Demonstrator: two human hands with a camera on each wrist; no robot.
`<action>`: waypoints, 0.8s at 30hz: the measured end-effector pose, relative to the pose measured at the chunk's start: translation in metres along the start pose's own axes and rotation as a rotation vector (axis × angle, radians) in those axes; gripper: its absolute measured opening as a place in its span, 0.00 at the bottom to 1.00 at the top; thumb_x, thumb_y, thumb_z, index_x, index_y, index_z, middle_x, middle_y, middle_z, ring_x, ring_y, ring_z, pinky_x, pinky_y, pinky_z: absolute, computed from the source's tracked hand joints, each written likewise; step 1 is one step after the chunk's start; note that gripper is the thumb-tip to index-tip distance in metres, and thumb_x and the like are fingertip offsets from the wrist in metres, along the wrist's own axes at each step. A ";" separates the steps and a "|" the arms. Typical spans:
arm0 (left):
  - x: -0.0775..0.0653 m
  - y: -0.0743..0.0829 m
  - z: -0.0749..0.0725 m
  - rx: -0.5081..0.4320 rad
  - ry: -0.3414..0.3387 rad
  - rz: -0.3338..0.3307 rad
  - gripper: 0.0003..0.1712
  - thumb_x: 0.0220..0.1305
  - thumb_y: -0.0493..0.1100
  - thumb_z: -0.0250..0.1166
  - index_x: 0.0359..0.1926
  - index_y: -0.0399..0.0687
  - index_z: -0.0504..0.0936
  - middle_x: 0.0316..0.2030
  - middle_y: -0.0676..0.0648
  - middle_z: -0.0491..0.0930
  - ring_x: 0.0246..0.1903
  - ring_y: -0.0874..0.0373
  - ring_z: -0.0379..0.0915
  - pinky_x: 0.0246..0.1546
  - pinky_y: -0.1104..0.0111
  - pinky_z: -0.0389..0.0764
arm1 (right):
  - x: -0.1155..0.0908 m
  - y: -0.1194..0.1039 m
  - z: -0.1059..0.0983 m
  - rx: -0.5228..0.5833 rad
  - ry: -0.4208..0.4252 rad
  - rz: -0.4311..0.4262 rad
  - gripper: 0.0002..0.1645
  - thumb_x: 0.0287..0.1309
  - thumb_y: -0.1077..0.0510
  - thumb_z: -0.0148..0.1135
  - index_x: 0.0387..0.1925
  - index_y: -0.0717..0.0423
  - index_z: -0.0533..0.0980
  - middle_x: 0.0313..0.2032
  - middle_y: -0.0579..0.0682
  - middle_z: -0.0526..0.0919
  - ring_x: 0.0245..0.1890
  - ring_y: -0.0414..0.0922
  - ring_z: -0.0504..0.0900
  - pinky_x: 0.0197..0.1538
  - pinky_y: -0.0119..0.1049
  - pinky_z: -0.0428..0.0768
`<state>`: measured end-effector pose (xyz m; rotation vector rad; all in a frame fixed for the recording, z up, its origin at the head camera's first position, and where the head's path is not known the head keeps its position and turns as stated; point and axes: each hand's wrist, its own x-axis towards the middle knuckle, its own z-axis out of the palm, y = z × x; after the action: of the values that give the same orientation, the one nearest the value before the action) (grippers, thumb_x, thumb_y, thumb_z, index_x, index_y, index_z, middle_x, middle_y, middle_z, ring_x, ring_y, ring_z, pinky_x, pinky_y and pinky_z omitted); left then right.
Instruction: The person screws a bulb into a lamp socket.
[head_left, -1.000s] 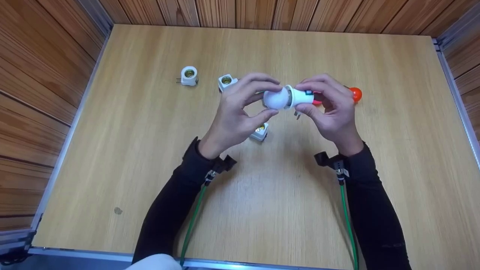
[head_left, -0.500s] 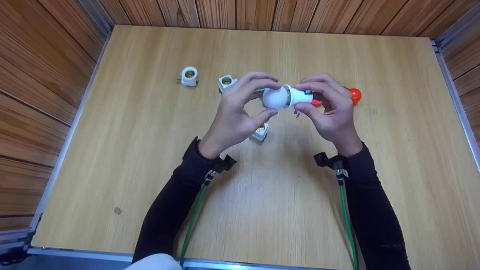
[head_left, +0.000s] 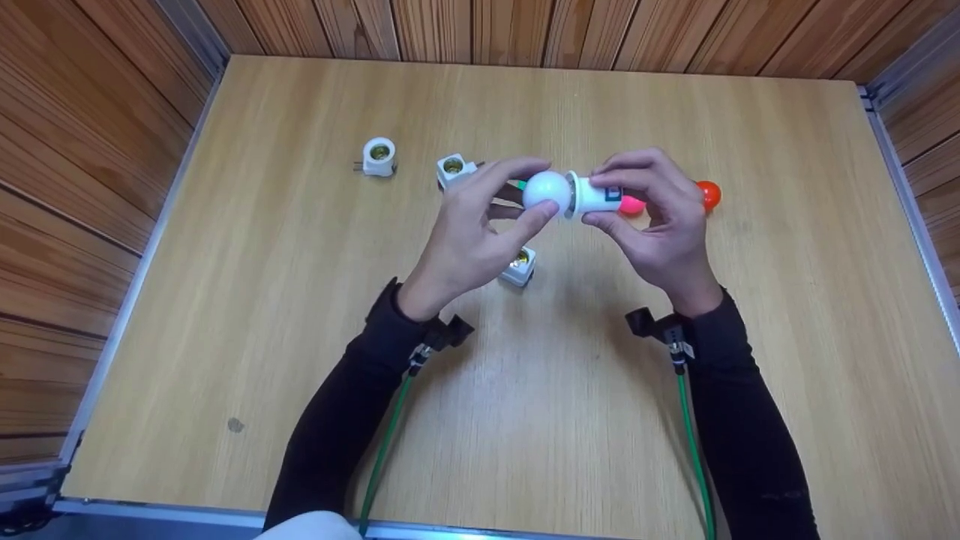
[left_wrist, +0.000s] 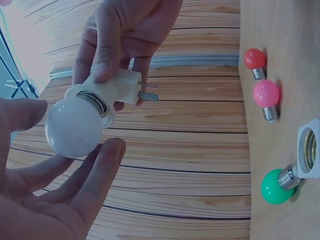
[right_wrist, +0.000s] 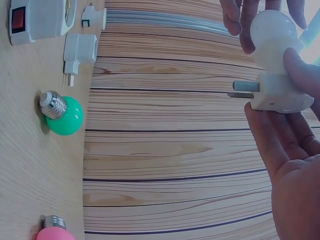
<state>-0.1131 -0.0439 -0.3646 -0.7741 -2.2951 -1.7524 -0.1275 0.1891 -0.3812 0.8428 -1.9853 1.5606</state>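
A white light bulb (head_left: 547,192) sits in the threaded mouth of a white plug-in lamp socket (head_left: 596,196), held sideways above the table. My left hand (head_left: 480,225) curves its thumb and fingers round the bulb's globe; in the left wrist view, the thumb (left_wrist: 25,114) lies at one side and fingertips at the other. With my right hand (head_left: 664,217) I grip the socket body between thumb and fingers. Two metal plug prongs (right_wrist: 244,86) stick out of its side. Some silver thread (left_wrist: 94,101) shows between globe and socket rim.
On the table lie a green bulb (left_wrist: 277,186), a pink bulb (head_left: 632,205) and a red bulb (head_left: 709,195). Other white sockets stand around: a round one (head_left: 379,157) at the left, a square one (head_left: 453,169) behind my left hand, another (head_left: 519,267) nearer me.
My left thumb has moved up across the bulb while the fingers shifted round it. The socket has turned in my right hand, its dark label facing up more and its prongs gone from the head view.
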 end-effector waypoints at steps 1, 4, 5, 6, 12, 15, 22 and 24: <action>0.000 0.000 0.000 0.000 -0.001 0.001 0.26 0.72 0.45 0.71 0.65 0.36 0.80 0.58 0.39 0.85 0.51 0.53 0.88 0.51 0.72 0.91 | 0.000 0.000 0.000 -0.001 -0.002 0.000 0.21 0.44 0.81 0.77 0.44 0.73 0.85 0.49 0.45 0.84 0.51 0.42 0.84 0.57 0.27 0.88; 0.000 0.001 0.000 -0.007 0.000 0.005 0.27 0.72 0.45 0.71 0.65 0.35 0.80 0.58 0.39 0.85 0.51 0.53 0.88 0.51 0.72 0.91 | 0.000 -0.001 -0.001 0.003 -0.002 0.002 0.21 0.44 0.81 0.77 0.44 0.73 0.85 0.49 0.45 0.84 0.51 0.42 0.84 0.57 0.27 0.88; 0.000 0.001 0.000 -0.013 0.000 0.008 0.26 0.72 0.44 0.71 0.65 0.35 0.80 0.58 0.39 0.85 0.51 0.53 0.88 0.51 0.72 0.91 | 0.000 -0.001 -0.001 0.005 -0.002 0.003 0.21 0.44 0.81 0.77 0.44 0.73 0.85 0.49 0.45 0.84 0.51 0.42 0.84 0.57 0.27 0.88; 0.001 0.001 0.001 -0.018 0.003 0.011 0.26 0.72 0.44 0.71 0.65 0.34 0.80 0.58 0.39 0.85 0.51 0.53 0.88 0.51 0.72 0.91 | 0.000 -0.001 -0.001 0.007 0.001 0.003 0.21 0.44 0.81 0.77 0.43 0.73 0.84 0.49 0.45 0.84 0.51 0.42 0.84 0.57 0.27 0.88; 0.000 0.001 0.002 -0.041 0.023 0.037 0.25 0.70 0.42 0.72 0.63 0.33 0.81 0.56 0.38 0.86 0.50 0.55 0.88 0.52 0.71 0.91 | 0.000 -0.001 0.000 0.024 0.016 -0.003 0.20 0.43 0.80 0.78 0.42 0.75 0.84 0.48 0.46 0.85 0.50 0.42 0.85 0.56 0.27 0.88; 0.000 0.002 0.002 -0.046 0.024 0.045 0.25 0.70 0.41 0.72 0.62 0.32 0.81 0.56 0.37 0.86 0.50 0.54 0.87 0.53 0.71 0.91 | 0.000 -0.001 0.000 0.028 0.014 -0.004 0.20 0.43 0.80 0.78 0.42 0.75 0.84 0.48 0.45 0.84 0.50 0.42 0.84 0.56 0.27 0.88; -0.001 0.002 0.001 -0.049 0.012 0.047 0.26 0.70 0.40 0.73 0.63 0.32 0.81 0.57 0.37 0.85 0.52 0.53 0.87 0.54 0.71 0.90 | -0.001 0.000 0.000 0.023 0.008 0.000 0.20 0.44 0.79 0.79 0.43 0.75 0.84 0.48 0.44 0.84 0.49 0.42 0.84 0.57 0.27 0.88; -0.001 0.002 0.001 -0.054 0.010 0.051 0.26 0.70 0.40 0.73 0.63 0.32 0.81 0.57 0.37 0.84 0.53 0.53 0.86 0.55 0.71 0.90 | -0.001 0.000 0.000 0.022 0.007 0.002 0.20 0.44 0.79 0.78 0.43 0.75 0.84 0.48 0.44 0.84 0.49 0.41 0.84 0.57 0.27 0.88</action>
<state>-0.1112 -0.0425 -0.3633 -0.8243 -2.2101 -1.7980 -0.1270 0.1892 -0.3818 0.8434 -1.9678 1.5872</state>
